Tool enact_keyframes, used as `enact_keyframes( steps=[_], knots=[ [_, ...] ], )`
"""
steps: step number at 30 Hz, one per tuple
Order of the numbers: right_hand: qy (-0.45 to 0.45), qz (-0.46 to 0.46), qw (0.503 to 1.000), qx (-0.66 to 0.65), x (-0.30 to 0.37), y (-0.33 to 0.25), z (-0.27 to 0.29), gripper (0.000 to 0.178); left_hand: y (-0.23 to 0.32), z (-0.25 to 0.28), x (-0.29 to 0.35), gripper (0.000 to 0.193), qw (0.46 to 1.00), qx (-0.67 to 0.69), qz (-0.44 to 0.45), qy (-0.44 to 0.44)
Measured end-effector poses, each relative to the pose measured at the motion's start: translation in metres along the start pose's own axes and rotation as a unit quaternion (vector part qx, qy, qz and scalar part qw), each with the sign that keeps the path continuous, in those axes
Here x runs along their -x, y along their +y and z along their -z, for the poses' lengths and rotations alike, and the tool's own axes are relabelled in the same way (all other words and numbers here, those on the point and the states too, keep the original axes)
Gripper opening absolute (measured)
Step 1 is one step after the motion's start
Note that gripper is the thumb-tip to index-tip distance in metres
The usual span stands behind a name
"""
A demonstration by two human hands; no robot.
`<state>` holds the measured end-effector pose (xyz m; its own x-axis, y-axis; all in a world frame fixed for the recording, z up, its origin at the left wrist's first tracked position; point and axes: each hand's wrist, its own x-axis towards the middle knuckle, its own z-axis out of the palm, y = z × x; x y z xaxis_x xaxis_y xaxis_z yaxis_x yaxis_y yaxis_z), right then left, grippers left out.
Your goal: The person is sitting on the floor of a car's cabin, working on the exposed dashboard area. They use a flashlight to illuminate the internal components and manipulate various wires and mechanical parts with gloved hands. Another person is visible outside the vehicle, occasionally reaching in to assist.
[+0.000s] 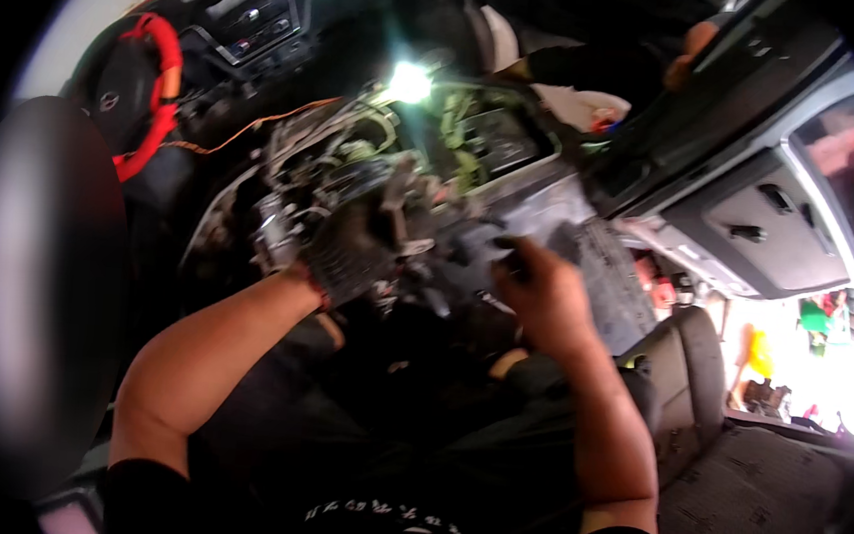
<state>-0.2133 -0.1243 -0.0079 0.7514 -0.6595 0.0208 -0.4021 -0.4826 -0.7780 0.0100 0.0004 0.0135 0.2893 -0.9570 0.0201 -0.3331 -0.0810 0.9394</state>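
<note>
My left hand (353, 251), in a dark grey glove, is over the exposed engine (355, 156). Its blurred fingers appear closed around a greyish part (395, 204) whose kind I cannot make out. To the right, my bare right hand (545, 296) hangs above a grey metal surface. Its fingers are curled, with the thumb and forefinger close around something small and dark that is too blurred to name. Hoses and cables (296, 141) run across the engine's far left side. A bright work lamp (409, 83) shines at the back of the opening.
A red-covered steering wheel (155, 95) and the dashboard (251, 22) are at the far left. An orange cord (257, 131) crosses toward the engine. Another person's hand (686, 57) shows at the upper right. An open door (771, 229) and patterned seat (749, 503) lie to the right.
</note>
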Motion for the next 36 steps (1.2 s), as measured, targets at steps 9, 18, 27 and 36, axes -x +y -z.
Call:
enact_keyframes(
  steps=[9, 18, 27, 36],
  knots=[
    [0.071, 0.063, 0.983, -0.154, 0.002, -0.02, 0.013, 0.024, -0.014, 0.007, 0.015, 0.023, 0.998, 0.024, -0.053, -0.04],
    [0.044, 0.087, 0.984, -0.146, 0.013, -0.019, 0.013, 0.024, -0.003, -0.003, 0.012, 0.022, 0.988, -0.139, -0.07, 0.002],
    [0.032, 0.077, 0.987, -0.136, 0.012, -0.022, 0.016, 0.022, 0.001, 0.006, 0.009, 0.027, 0.933, -0.311, -0.179, -0.002],
    [-0.108, 0.079, 0.991, 0.02, 0.016, -0.01, 0.012, 0.032, 0.009, 0.003, 0.014, 0.028, 0.999, -0.018, 0.015, 0.033]
  ],
)
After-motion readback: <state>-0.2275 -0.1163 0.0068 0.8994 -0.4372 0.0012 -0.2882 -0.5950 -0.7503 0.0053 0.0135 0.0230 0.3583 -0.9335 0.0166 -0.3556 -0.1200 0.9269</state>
